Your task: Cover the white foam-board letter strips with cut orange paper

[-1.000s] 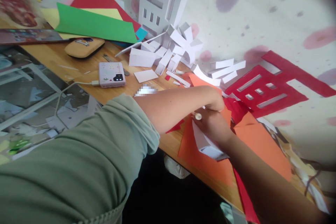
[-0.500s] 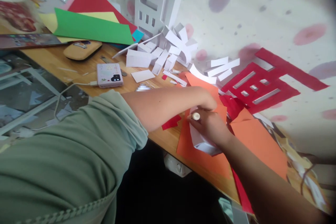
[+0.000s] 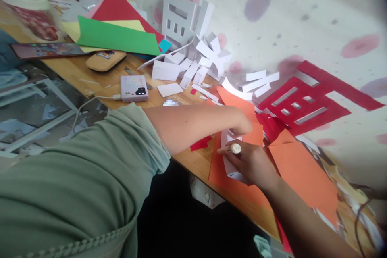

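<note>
My right hand [image 3: 255,163] is closed round a pen [image 3: 236,148], whose round pale end points up at me; its tip is hidden. Beneath that hand lies a folded white paper piece [image 3: 230,170] on an orange sheet [image 3: 216,169]. My left hand [image 3: 242,123] bends down at the far end of the white piece, its fingers hidden behind the wrist. Against the wall leans a red cut-out character [image 3: 302,100], to the right of both hands. Another folded orange sheet [image 3: 302,169] lies beside my right forearm.
Folded white paper strips [image 3: 196,62] pile up at the back, before a white cut-out character [image 3: 177,16]. Further left are a green sheet [image 3: 117,36], a tan case [image 3: 105,60], a phone [image 3: 45,49], a cup [image 3: 33,12] and a cabled power bank [image 3: 134,88].
The view has shifted slightly, so everything sits a little further right and lower. My right hand with the pen has moved nearer to me along the white piece, away from my left hand.
</note>
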Tool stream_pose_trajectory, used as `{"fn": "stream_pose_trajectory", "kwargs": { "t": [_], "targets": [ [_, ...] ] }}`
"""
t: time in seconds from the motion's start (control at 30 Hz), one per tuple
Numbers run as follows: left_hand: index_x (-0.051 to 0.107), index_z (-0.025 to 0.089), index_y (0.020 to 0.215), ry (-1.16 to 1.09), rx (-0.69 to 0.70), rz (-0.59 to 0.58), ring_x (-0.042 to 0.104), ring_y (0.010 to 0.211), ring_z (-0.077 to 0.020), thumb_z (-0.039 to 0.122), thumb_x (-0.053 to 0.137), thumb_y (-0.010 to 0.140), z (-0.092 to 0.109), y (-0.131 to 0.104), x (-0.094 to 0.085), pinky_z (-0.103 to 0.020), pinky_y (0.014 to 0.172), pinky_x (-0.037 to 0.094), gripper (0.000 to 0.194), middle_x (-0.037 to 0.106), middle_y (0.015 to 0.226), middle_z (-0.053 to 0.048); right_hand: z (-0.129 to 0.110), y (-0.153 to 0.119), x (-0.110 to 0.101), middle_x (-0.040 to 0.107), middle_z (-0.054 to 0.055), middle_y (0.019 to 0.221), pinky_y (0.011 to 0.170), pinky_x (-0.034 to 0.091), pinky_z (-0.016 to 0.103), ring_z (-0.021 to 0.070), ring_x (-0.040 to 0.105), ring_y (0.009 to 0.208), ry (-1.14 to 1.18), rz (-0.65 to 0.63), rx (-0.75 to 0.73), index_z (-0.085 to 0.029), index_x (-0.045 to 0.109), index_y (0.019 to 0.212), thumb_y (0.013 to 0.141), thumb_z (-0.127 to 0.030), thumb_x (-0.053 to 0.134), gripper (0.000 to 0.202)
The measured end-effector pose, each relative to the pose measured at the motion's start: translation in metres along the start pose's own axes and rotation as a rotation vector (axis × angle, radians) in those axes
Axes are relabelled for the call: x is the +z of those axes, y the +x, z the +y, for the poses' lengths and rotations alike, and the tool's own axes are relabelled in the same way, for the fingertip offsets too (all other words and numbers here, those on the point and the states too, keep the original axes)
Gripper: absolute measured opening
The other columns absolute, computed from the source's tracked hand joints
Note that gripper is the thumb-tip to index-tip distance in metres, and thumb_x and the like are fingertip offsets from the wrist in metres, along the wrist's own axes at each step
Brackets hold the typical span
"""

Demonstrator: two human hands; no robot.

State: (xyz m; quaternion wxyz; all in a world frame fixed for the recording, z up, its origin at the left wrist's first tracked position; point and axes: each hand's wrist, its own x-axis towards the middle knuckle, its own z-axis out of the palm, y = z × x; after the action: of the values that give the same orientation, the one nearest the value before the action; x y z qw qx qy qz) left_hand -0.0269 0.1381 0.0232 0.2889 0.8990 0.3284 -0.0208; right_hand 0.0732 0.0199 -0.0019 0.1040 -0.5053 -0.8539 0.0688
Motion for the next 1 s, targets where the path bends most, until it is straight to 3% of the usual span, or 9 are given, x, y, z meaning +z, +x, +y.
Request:
{"fn": "stream_pose_trajectory", "kwargs": {
  "t": [0.1,0.27,0.5,0.7,0.87,1.0],
  "targets": [
    [0.056,0.015,0.043,0.107,0.061,-0.099,0.055,0.093,-0.0377,-0.002,0.069,0.050,-0.004,0.006,0.000,-0.050,0.087,0.039,0.022,0.061,0.072,-0.011,0.005,0.002,0.001,0.068,0.002,0.066,0.052,0.041,0.027,0.0164,0.060,0.055,0.021,0.002,0.008,-0.022,0.067,0.078,0.090,-0.040,0.053,0.026],
    [0.061,0.017,0.050,0.157,0.090,-0.138,0.053,0.097,-0.0366,-0.002,0.070,0.049,-0.009,0.011,-0.002,-0.048,0.086,0.040,0.020,0.062,0.076,-0.009,0.010,0.012,0.004,0.071,0.003,0.075,0.054,0.041,0.027,0.0189,0.064,0.063,-0.048,-0.001,0.073,-0.022,0.070,0.090,0.089,-0.039,0.055,0.023],
    [0.069,0.012,0.062,0.098,0.026,-0.117,0.054,0.091,-0.0321,-0.004,0.066,0.050,-0.009,0.009,-0.004,-0.046,0.084,0.039,0.021,0.067,0.086,-0.012,0.000,0.028,0.001,0.068,0.003,0.073,0.050,0.027,0.025,0.0176,0.061,0.061,-0.389,-0.141,0.098,-0.021,0.066,0.087,0.092,-0.032,0.051,0.019],
    [0.072,0.010,0.084,0.022,-0.077,-0.078,0.055,0.096,-0.0372,-0.005,0.061,0.054,-0.008,0.010,-0.004,-0.049,0.084,0.037,0.035,0.069,0.094,-0.018,-0.001,0.041,0.006,0.066,0.004,0.077,0.050,0.019,0.027,0.0162,0.055,0.061,-0.538,-0.274,0.119,-0.021,0.064,0.090,0.089,-0.020,0.048,0.016],
    [0.071,0.012,0.098,-0.026,-0.088,-0.083,0.056,0.096,-0.0363,-0.004,0.060,0.056,-0.010,0.005,-0.006,-0.047,0.083,0.039,0.046,0.070,0.095,-0.016,-0.004,0.046,0.007,0.067,0.006,0.082,0.050,0.019,0.027,0.0170,0.056,0.063,-0.534,-0.265,0.191,-0.021,0.065,0.095,0.090,-0.019,0.044,0.022],
    [0.072,0.014,0.090,-0.046,-0.094,-0.081,0.057,0.092,-0.0379,-0.003,0.062,0.053,-0.011,0.008,-0.006,-0.048,0.080,0.041,0.041,0.069,0.090,-0.015,-0.004,0.044,0.006,0.067,0.003,0.074,0.048,0.022,0.026,0.0155,0.056,0.056,-0.448,-0.209,0.228,-0.021,0.065,0.084,0.091,-0.024,0.046,0.021]
  ]
}}
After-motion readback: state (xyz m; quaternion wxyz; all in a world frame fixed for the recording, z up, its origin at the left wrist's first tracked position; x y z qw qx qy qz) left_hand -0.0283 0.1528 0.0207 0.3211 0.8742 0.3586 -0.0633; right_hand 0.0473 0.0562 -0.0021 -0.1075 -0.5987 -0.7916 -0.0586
